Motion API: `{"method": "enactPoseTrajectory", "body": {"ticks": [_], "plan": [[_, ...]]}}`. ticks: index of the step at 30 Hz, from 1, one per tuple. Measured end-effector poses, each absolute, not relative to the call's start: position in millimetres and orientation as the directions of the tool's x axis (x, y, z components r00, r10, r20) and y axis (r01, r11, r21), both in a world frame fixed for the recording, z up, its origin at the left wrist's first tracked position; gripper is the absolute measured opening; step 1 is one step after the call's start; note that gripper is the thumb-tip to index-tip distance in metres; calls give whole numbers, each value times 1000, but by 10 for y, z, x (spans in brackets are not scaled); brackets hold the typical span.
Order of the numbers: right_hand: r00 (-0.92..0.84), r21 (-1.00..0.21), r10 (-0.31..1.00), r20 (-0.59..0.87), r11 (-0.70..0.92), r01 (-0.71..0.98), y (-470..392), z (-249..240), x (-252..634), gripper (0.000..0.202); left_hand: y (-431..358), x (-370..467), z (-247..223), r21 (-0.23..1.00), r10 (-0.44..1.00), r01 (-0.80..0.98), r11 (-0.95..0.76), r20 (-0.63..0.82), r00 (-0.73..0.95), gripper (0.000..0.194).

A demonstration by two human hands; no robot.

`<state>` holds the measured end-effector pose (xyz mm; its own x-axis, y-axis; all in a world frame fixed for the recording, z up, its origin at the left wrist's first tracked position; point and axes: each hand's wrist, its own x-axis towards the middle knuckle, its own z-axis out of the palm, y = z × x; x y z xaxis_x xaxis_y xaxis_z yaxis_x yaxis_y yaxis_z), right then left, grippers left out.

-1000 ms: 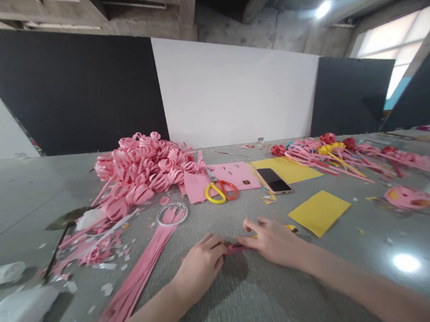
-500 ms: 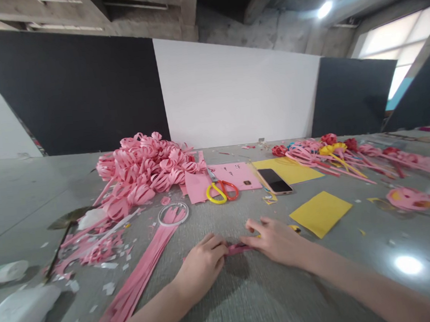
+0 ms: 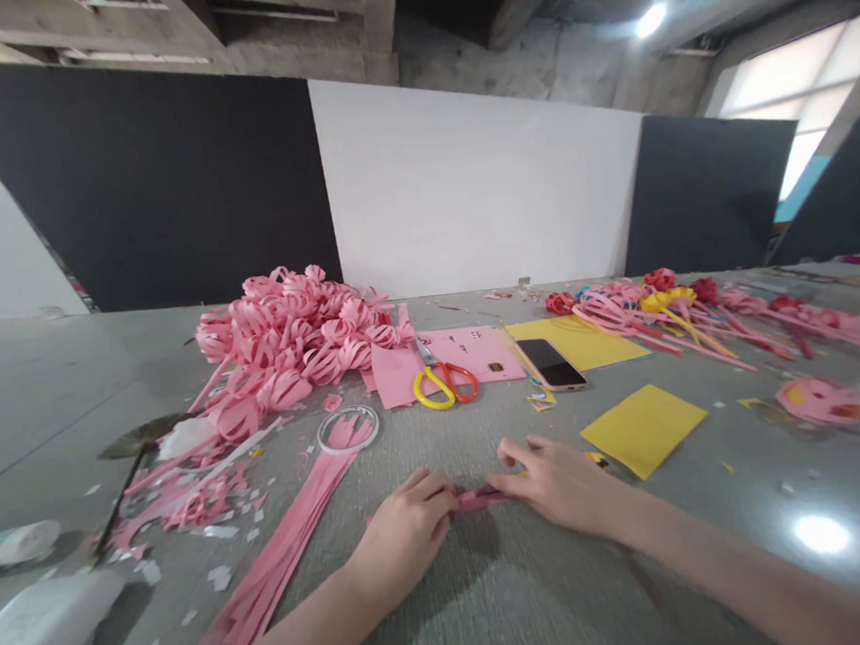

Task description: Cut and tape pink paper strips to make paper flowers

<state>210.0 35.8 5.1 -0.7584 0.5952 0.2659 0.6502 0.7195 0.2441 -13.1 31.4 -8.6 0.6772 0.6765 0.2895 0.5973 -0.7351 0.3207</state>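
Observation:
My left hand (image 3: 407,532) and my right hand (image 3: 556,480) meet low on the grey table (image 3: 499,597), each pinching an end of a small folded pink paper piece (image 3: 480,499) that lies flat between them. Most of that piece is hidden under my fingers. A bundle of long pink paper strips (image 3: 285,556) runs diagonally just left of my left hand. A yellow paper square (image 3: 642,428) lies right of my right hand.
A heap of pink paper flowers (image 3: 288,335) sits at the back left. Scissors (image 3: 442,382) with yellow and red handles rest on pink sheets, beside a phone (image 3: 552,363). A tape ring (image 3: 347,429), more flowers (image 3: 670,307) at right, white bottles (image 3: 28,639) at left.
Almost nothing: both hands stay pinched on the pink paper piece, and the view has drifted slightly.

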Motion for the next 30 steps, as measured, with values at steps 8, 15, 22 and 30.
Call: {"method": "enactPoseTrajectory", "body": {"ticks": [8, 15, 22, 30], "plan": [[-758, 264, 605, 244, 710, 653, 394, 27, 2169, 20, 299, -130, -80, 338, 688, 603, -723, 277, 670, 24], [-637, 88, 682, 359, 654, 751, 430, 214, 2312, 25, 330, -121, -43, 475, 758, 603, -641, 269, 594, 28], [-542, -63, 732, 413, 617, 785, 324, 307, 2152, 24, 339, -122, -19, 550, 750, 538, -639, 292, 594, 34], [-562, -22, 721, 404, 622, 783, 301, 271, 2090, 23, 293, -107, -13, 536, 740, 539, -650, 288, 607, 30]]}}
